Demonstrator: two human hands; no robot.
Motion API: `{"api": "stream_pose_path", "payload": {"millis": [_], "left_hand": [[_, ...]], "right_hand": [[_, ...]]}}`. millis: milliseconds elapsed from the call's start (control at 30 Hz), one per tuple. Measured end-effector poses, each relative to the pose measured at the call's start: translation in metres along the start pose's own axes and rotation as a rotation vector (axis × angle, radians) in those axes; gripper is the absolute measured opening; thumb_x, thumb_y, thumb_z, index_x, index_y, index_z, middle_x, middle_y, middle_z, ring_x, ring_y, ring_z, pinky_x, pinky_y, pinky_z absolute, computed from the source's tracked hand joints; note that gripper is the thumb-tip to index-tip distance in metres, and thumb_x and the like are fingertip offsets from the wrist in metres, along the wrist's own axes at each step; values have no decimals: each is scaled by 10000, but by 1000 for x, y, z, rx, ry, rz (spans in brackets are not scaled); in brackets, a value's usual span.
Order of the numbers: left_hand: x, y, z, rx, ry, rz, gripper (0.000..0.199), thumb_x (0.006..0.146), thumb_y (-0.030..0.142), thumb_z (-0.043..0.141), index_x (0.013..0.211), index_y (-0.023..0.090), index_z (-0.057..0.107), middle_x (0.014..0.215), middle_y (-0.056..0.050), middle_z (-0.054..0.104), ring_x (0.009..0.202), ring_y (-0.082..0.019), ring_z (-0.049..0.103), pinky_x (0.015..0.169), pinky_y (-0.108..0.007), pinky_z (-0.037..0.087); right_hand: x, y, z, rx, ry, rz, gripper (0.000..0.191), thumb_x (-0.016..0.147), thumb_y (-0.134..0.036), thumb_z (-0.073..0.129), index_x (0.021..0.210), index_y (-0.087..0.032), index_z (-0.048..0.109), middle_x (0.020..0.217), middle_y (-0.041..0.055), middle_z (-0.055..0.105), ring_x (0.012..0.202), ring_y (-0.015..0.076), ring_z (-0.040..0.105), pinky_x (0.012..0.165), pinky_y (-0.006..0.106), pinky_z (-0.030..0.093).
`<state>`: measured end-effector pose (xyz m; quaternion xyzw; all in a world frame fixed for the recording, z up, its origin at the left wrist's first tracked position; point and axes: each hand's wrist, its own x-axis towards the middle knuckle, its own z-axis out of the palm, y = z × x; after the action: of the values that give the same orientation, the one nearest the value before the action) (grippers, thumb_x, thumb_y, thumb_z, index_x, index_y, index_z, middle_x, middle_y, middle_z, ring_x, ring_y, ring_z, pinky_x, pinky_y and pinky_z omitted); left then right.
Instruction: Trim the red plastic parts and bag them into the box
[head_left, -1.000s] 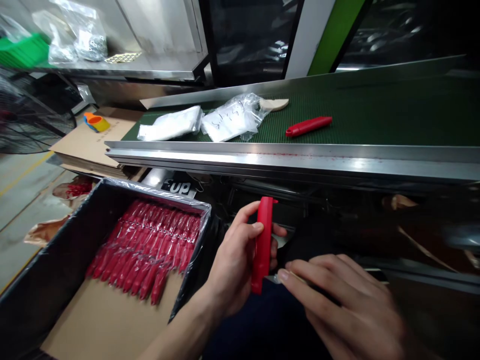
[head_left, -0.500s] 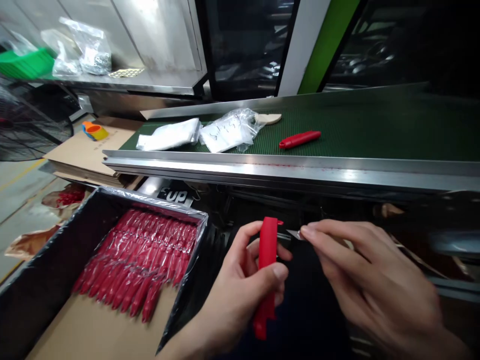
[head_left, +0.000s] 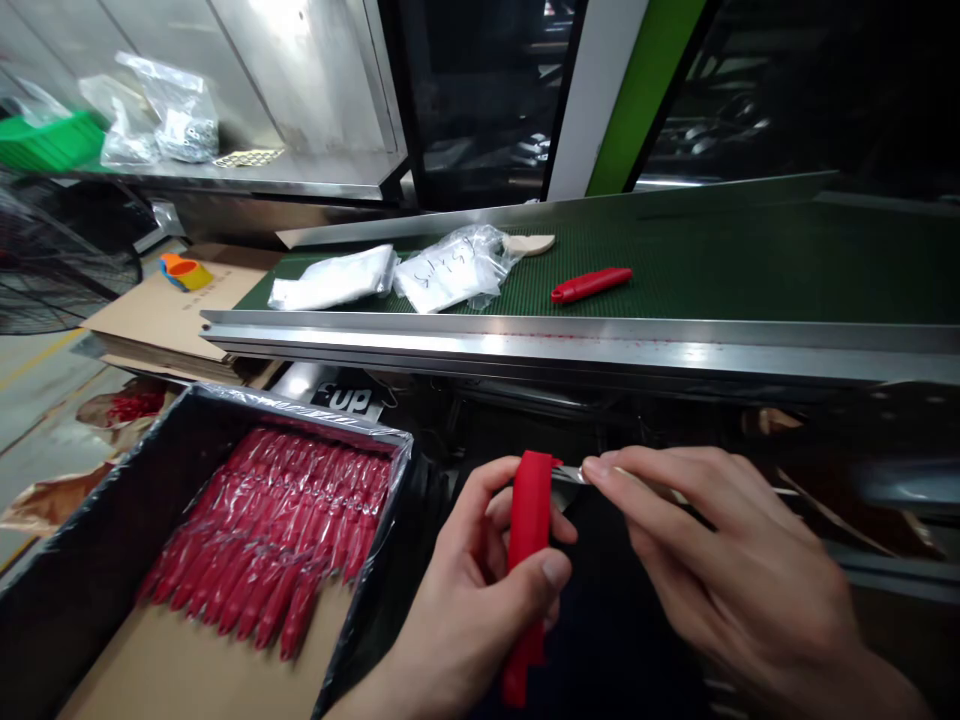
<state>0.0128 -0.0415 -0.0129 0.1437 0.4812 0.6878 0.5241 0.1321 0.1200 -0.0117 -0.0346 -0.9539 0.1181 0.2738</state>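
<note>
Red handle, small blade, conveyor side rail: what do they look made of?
The red handle looks like moulded plastic with a satin finish, smooth and evenly coloured, though rubber can't be ruled out. The small blade looks like bare bright steel, going by its metallic glint. The conveyor side rail looks like polished stainless steel, with long streaky reflections along it.

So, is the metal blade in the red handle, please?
Mostly out: the right hand pinches the metal blade with its end at the red handle held in the left hand.
</note>
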Motion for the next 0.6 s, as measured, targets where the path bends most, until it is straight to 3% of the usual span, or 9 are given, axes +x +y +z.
{"api": "stream_pose_path", "payload": {"millis": [133,300,467,600], "left_hand": [[-1,-5,-2,-60,-48,3,471,846,301,700,1252,298,462,996,-29,594,593,-38,517,528,-162,430],[-2,-12,-1,-246,-186,2,446,832,277,701,1224,281,487,975,-50,625,528,-30,519,478,-132,411],[1,-10,-2,-449,-229,-90,332,898,233,554,1222,265,492,1010,-77,611,574,-60,527,462,-139,430],[1,-8,1,-526,-297,-77,302,917,242,495,1219,262,492,997,-75,604,564,-60,522,439,-126,433]], "right_hand": [[-2,6,0,-15,-14,2,424,893,-39,536,1280,-205,578,1129,60,635,995,191,563,814,375,444],[-2,11,-7,30,140,101,462,853,-11,566,1280,-187,592,1147,82,625,969,182,595,807,345,475],[-7,0,-6,196,80,101,475,851,7,541,1265,-216,600,1160,66,616,1032,191,594,820,335,499],[-12,-7,1,217,55,111,485,854,6,530,1281,-215,593,1194,75,601,1067,201,583,837,345,502]]}}
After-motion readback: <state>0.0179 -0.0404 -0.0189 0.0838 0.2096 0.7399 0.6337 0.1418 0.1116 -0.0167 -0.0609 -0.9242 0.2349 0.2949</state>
